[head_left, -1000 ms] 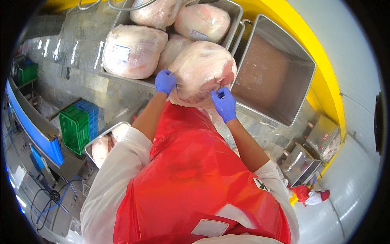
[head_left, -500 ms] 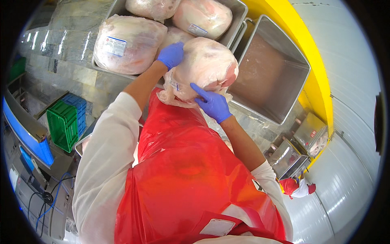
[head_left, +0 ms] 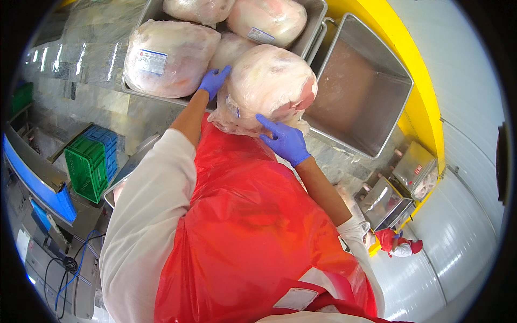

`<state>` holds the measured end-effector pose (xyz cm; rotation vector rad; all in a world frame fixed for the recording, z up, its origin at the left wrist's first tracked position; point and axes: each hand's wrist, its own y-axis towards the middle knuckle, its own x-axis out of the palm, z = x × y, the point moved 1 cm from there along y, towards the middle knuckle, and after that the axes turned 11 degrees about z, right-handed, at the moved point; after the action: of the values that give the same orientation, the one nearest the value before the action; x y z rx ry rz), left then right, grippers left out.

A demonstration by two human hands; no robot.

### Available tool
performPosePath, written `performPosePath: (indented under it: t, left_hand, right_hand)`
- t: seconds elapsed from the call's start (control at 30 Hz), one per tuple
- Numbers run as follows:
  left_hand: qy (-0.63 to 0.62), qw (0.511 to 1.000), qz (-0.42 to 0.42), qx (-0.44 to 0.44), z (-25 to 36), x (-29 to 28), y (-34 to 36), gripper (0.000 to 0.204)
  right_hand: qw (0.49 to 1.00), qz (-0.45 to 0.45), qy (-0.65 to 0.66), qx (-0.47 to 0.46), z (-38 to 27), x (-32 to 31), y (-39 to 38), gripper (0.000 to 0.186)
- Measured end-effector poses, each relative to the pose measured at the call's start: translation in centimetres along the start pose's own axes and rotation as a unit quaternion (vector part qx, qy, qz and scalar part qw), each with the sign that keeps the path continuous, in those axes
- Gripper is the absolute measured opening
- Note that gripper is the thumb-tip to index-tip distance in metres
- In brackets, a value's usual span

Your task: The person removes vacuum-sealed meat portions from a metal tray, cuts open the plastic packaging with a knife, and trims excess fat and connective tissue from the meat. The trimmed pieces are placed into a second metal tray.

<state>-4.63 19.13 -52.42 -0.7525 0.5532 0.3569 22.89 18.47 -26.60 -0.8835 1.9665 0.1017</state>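
Note:
A large pale meat piece (head_left: 269, 81) in clear plastic lies at the front of a steel bin (head_left: 318, 37) holding several similar wrapped, labelled pieces (head_left: 169, 56). My left hand (head_left: 214, 82), in a blue glove, is at that front piece's left side, fingers apart and extended. Along its lower edge, beside bunched plastic, my right hand (head_left: 284, 144) touches the wrap with the index finger stretched out and the other fingers partly bent. To the right stands a second steel bin (head_left: 355, 94) with a brownish bottom. My red apron is directly below the meat.
Stacked green (head_left: 83, 167) and blue crates (head_left: 106, 145) stand at left beside a blue-edged machine (head_left: 40, 180) and cables (head_left: 70, 264). A yellow barrier (head_left: 431, 118) runs along the right wall. Steel carts (head_left: 385, 204) stand lower right near a person in red and white (head_left: 398, 242).
My hands have left their earlier pinches on the wrap. My left hand rose along the piece, then slid down-left. My right index finger straightened. The meat shifted slightly up and right.

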Motion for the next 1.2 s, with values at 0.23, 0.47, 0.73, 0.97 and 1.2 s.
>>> performPosePath:
  t: [0.23, 0.47, 0.73, 0.97, 1.2]
  left_hand:
    - [0.175, 0.981, 0.083, -0.003, 1.5, -0.5, 1.3, 0.034]
    - [0.145, 0.979, 0.085, 0.117, -5.6, 2.5, -2.2, 0.036]
    - [-0.258, 0.958, -0.039, -0.123, -4.3, -2.1, -8.5, 0.026]
    - [-0.391, 0.91, -0.118, -0.066, 0.0, -10.2, -19.7, 0.015]
    - [-0.42, 0.886, -0.071, -0.186, 13.7, -23.7, -24.5, 0.012]
  right_hand:
    - [0.994, 0.067, -0.066, -0.05, -3.3, 1.0, 2.6, 0.058]
    - [0.984, 0.044, -0.152, -0.085, -6.1, 3.1, 6.4, 0.057]
    - [0.971, -0.037, -0.173, -0.164, -5.7, 4.8, 5.9, 0.031]
    - [0.989, 0.129, 0.053, 0.047, -1.4, 5.6, 2.5, 0.008]
    - [0.91, 0.252, 0.279, 0.177, 1.5, -4.8, -0.4, 0.012]
